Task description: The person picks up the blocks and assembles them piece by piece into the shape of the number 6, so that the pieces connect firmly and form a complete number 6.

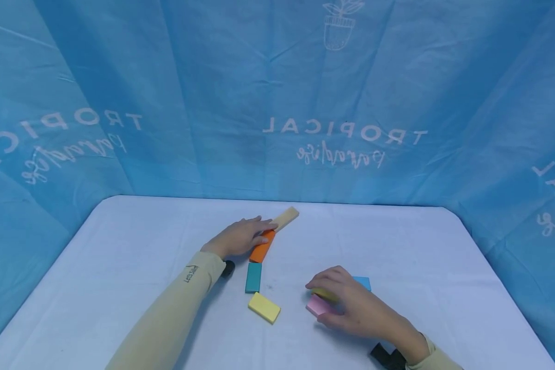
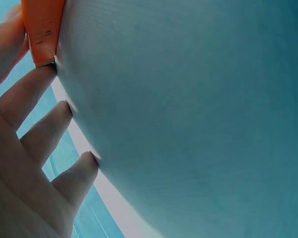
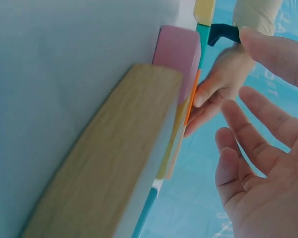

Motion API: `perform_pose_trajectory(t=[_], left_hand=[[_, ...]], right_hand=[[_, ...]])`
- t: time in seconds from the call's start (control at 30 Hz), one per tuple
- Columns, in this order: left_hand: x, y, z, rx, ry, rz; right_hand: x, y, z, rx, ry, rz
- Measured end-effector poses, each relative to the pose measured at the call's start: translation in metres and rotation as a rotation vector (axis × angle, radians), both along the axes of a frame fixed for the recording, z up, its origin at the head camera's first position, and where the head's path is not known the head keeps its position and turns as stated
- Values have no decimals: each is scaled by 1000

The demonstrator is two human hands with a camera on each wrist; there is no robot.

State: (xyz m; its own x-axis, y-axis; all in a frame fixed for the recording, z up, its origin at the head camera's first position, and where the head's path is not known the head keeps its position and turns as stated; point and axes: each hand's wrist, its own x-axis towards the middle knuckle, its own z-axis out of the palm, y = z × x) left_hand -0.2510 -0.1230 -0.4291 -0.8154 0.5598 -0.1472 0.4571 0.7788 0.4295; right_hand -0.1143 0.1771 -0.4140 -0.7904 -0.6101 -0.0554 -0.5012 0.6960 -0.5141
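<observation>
My left hand (image 1: pixel 242 237) reaches to the far part of the table, its thumb and index finger touching an orange block (image 1: pixel 261 251). Beyond the orange block lies a plain wooden block (image 1: pixel 287 218); a teal block (image 1: pixel 253 278) sits at the near end. In the left wrist view, the index fingertip meets the end of the orange block (image 2: pixel 42 32), and the other fingers are spread. My right hand (image 1: pixel 353 303) hovers over a pink block (image 1: pixel 320 306), a darker yellow block (image 1: pixel 325 294) and a blue block (image 1: pixel 363 282), partly hiding them. In the right wrist view, its fingers hold nothing.
A light yellow block (image 1: pixel 264 308) lies at an angle near the teal one. A large wood-grained block (image 3: pixel 109 148) stands close to the right wrist camera. The white table (image 1: pixel 143 246) ends at a blue printed curtain (image 1: pixel 231 103) behind and at both sides.
</observation>
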Motion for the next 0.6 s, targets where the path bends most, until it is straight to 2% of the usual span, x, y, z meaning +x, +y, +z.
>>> perform_pose_trajectory(t=[0.37,0.6], left_hand=[[-1,0,-1,0,7,0],[-1,1,-1,1,0,10]], right_hand=[[0,12,-5,-5,-5,30],[2,15,-9,35,39,59]])
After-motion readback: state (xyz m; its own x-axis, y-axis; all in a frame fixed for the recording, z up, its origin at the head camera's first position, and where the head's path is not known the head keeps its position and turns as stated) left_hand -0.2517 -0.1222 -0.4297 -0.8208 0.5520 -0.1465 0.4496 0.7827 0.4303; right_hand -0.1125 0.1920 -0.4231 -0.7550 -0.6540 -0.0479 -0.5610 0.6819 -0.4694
